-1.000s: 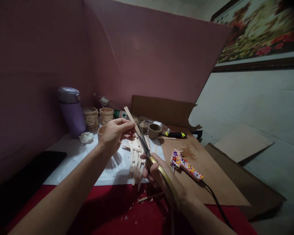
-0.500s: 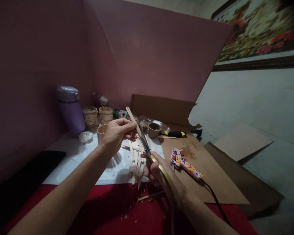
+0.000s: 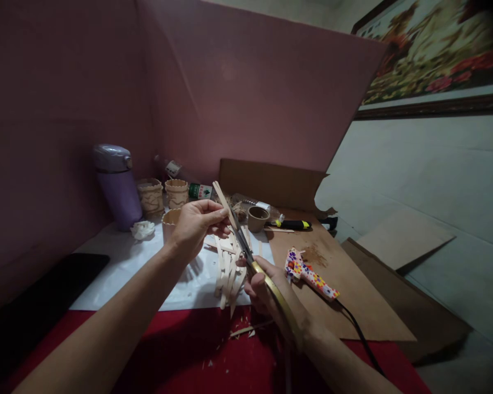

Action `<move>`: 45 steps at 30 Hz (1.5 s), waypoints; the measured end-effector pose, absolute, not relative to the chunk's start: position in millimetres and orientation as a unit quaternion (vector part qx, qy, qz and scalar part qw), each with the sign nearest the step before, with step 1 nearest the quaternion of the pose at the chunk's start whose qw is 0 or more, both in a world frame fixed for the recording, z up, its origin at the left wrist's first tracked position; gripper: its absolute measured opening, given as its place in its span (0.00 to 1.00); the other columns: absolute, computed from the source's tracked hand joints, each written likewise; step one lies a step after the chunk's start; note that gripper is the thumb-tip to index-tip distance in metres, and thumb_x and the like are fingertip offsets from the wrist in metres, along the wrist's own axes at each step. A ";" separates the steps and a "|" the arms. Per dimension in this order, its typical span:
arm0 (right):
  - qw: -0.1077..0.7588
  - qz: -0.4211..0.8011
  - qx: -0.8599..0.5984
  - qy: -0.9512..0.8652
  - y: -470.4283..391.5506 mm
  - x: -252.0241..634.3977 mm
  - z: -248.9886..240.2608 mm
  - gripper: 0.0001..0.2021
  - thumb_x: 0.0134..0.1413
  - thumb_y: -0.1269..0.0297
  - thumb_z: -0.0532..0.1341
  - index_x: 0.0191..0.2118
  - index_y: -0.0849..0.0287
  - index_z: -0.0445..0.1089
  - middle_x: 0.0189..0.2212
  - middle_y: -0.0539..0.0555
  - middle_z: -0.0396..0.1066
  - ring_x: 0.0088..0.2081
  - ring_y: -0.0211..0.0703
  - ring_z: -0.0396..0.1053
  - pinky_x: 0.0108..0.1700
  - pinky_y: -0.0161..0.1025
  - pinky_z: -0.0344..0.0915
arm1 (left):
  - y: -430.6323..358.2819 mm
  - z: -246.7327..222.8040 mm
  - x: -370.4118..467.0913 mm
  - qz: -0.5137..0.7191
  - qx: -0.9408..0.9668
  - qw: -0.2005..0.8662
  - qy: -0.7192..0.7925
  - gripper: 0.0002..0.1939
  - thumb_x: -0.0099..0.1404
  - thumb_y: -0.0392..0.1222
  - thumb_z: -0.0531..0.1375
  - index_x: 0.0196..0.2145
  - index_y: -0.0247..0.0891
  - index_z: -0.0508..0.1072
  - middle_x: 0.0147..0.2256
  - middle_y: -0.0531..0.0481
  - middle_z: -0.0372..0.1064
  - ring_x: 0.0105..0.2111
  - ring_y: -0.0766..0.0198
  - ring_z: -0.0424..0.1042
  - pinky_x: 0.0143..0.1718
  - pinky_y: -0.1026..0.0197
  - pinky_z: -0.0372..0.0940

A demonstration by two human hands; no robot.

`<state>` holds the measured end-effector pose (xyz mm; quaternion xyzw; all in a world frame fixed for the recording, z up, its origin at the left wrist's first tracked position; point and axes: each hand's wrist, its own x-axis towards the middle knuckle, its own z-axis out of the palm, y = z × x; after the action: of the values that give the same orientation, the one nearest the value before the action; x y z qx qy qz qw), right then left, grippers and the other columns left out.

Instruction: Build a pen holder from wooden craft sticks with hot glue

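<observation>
Between the thumb and fingers of my left hand [image 3: 199,224] is a flat wooden craft stick [image 3: 222,197], held tilted with its far end up. My right hand [image 3: 267,290] is wrapped around the gold handle of a pair of scissors [image 3: 243,241]. The dark blades point up and away and meet the lower part of the stick. Whether they cut into it I cannot tell. Below both hands lies a loose pile of craft sticks [image 3: 227,273] on a white sheet [image 3: 148,279]. A wooden cup [image 3: 170,219] stands partly hidden behind my left hand.
At the left stand a purple bottle [image 3: 119,191] and decorated cups [image 3: 176,193], with a white flower [image 3: 142,230] before them. A patterned glue gun [image 3: 312,276] lies on cardboard [image 3: 365,312] at the right, near a small brown pot [image 3: 257,219] and a black-yellow utility knife [image 3: 293,224]. Shavings dot the red cloth [image 3: 181,350].
The scissors look slightly more closed at the stick. Both hands stay almost in place, and the whole view has shifted a little.
</observation>
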<state>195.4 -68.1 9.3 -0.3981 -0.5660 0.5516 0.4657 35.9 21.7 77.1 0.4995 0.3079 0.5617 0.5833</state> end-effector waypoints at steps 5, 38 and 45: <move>0.476 0.555 -0.408 -0.547 -74.2 191.6 15.3 0.37 0.39 0.29 0.62 0.42 0.60 0.62 0.19 0.40 0.50 0.17 0.26 0.41 0.17 0.29 0.39 | 20.4 79.2 37.4 0.565 0.493 0.583 0.313 0.16 0.40 0.38 0.73 0.22 0.30 0.70 0.18 0.46 0.71 0.15 0.66 0.69 0.15 0.67 0.64; 0.480 0.562 -0.421 -0.526 -74.4 190.4 17.8 0.39 0.36 0.30 0.64 0.44 0.60 0.64 0.19 0.40 0.51 0.18 0.27 0.42 0.17 0.30 0.39 | 27.8 80.0 26.0 0.502 0.514 0.608 0.339 0.09 0.50 0.35 0.68 0.23 0.30 0.71 0.21 0.43 0.73 0.18 0.65 0.72 0.19 0.67 0.68; 0.452 0.554 -0.427 -0.554 -75.7 196.2 19.8 0.46 0.38 0.27 0.59 0.54 0.61 0.63 0.26 0.50 0.63 0.22 0.33 0.52 0.21 0.34 0.52 | 29.2 82.5 21.7 0.477 0.525 0.616 0.343 0.07 0.52 0.33 0.67 0.22 0.29 0.71 0.22 0.42 0.73 0.19 0.65 0.72 0.19 0.67 0.67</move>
<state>196.2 -75.7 19.8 -0.4272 -0.5537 0.5537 0.4521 21.7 29.2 82.5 0.5245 0.3430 0.4775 0.6158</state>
